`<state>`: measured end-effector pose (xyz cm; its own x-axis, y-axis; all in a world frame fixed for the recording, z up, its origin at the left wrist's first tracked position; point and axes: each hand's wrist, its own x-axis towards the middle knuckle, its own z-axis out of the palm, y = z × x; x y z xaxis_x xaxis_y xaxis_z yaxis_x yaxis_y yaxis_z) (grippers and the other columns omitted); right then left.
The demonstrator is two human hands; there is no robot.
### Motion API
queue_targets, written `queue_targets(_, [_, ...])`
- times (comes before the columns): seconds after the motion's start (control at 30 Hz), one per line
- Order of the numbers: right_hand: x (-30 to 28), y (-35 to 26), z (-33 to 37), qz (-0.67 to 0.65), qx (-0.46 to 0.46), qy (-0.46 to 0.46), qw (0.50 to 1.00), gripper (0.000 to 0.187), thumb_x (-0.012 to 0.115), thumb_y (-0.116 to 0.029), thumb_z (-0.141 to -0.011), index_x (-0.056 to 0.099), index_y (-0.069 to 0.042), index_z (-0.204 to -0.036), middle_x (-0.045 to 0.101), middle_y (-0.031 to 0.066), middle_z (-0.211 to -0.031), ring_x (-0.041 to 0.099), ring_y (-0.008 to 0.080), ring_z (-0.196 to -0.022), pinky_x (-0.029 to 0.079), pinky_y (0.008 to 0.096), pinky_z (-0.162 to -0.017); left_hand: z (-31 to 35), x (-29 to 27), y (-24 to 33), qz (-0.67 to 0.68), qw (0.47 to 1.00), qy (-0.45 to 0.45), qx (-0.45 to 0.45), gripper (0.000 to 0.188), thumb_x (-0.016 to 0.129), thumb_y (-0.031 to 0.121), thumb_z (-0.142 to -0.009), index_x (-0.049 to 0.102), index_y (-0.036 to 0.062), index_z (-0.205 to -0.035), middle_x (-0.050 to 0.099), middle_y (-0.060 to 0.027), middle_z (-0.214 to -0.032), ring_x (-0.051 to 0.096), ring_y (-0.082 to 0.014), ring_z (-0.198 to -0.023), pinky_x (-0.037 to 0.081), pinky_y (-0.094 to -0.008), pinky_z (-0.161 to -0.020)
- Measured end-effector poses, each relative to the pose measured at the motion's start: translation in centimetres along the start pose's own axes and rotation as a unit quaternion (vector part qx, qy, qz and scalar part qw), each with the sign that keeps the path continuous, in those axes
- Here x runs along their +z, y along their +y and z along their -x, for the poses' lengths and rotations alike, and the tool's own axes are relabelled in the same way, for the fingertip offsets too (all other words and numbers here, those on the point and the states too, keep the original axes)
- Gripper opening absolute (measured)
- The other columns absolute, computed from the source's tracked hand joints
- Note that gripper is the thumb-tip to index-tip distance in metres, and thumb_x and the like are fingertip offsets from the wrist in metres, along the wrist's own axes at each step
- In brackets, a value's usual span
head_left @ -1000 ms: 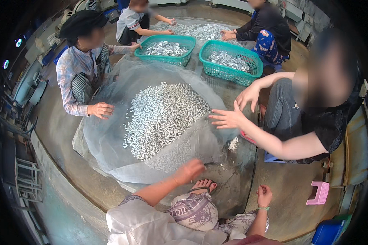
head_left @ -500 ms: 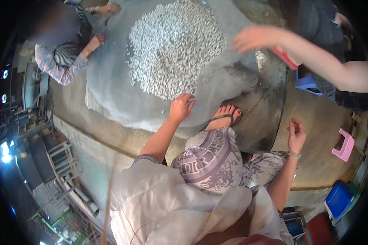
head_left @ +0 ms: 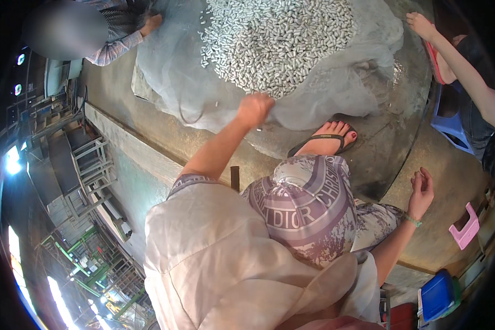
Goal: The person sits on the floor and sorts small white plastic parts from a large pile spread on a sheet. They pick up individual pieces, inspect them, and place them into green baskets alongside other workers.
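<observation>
A broad pile of small silvery, capsule-shaped pieces (head_left: 283, 47) lies on a grey, see-through sheet (head_left: 173, 82) spread over the floor. My left hand (head_left: 255, 109) reaches to the pile's near edge, its fingers curled in and slightly blurred. What they hold, if anything, is hidden. Just below that hand shows a single small silvery piece (head_left: 258, 130). Off to the right, beside my bent knee, my right hand (head_left: 422, 192) hangs in the air, palm partly up. Its fingers are loosely bent and apart, with nothing visible in them.
My sandalled foot (head_left: 335, 137) rests by the sheet's near edge. One person's hand (head_left: 152, 24) is at the far left; another person's hand (head_left: 421, 25) is at the far right, near a blue stool (head_left: 448, 124). A pink stool (head_left: 465, 225) and blue bin (head_left: 439, 297) stand right.
The view has shifted, so the pile sits higher and further right. My left hand's fingers have curled in. The right-hand person's arm has drawn back from the sheet.
</observation>
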<state>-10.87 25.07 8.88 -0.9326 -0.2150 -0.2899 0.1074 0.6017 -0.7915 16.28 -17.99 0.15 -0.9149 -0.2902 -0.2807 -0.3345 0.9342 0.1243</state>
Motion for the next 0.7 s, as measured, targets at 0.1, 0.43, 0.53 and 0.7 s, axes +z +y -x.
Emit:
queue_targets(0.1, [-0.1, 0.3, -0.1, 0.001, -0.012, -0.006, 1.000, 0.026, 0.059, -0.016, -0.086, 0.059, -0.001, -0.107, 0.061, 0.0055, -0.084, 0.057, 0.0111, -0.076, 0.047, 0.0243, -0.071, -5.0, -4.7, -3.7, -0.013, 0.960, 0.259, -0.109, 0.036, 0.063, 0.009, -0.062, 0.062, 0.0193, -0.097, 0.055, -0.0060, -0.082, 0.053, -0.0277, -0.081, 0.043, -0.0396, -0.072])
queue_targets(0.43, [0.1, -0.2, 0.2, 0.022, -0.011, -0.006, 1.000, 0.026, 0.059, -0.016, -0.086, 0.059, -0.001, -0.107, 0.061, 0.0056, -0.083, 0.057, 0.0111, -0.075, 0.046, 0.0243, -0.071, 4.7, 0.4, 2.9, 0.110, 0.991, 0.067, 0.028, 0.024, 0.068, 0.013, -0.068, 0.055, 0.0133, -0.088, 0.051, -0.0064, -0.086, 0.054, -0.0260, -0.077, 0.043, -0.0384, -0.062])
queue_targets(0.53, [0.0, -0.3, 0.3, 0.041, -0.018, -0.010, 0.999, 0.025, 0.059, -0.016, -0.086, 0.059, -0.002, -0.107, 0.060, 0.0046, -0.081, 0.055, 0.0104, -0.073, 0.045, 0.0235, -0.068, 7.0, 3.9, 2.4, 0.219, 0.966, 0.009, -0.135, 0.023, 0.068, 0.013, -0.070, 0.054, 0.0098, -0.088, 0.052, -0.0073, -0.086, 0.057, -0.0267, -0.076, 0.047, -0.0384, -0.063])
queue_targets(0.7, [0.4, -1.5, 0.4, 0.052, -0.013, -0.010, 0.999, 0.024, 0.059, -0.016, -0.085, 0.059, -0.002, -0.105, 0.060, 0.0037, -0.079, 0.054, 0.0098, -0.071, 0.044, 0.0231, -0.067, 1.2, 4.0, 5.0, 0.271, 0.960, 0.061, -0.035, 0.025, 0.070, 0.020, -0.071, 0.056, 0.0089, -0.089, 0.055, -0.0085, -0.087, 0.059, -0.0293, -0.077, 0.048, -0.0386, -0.066])
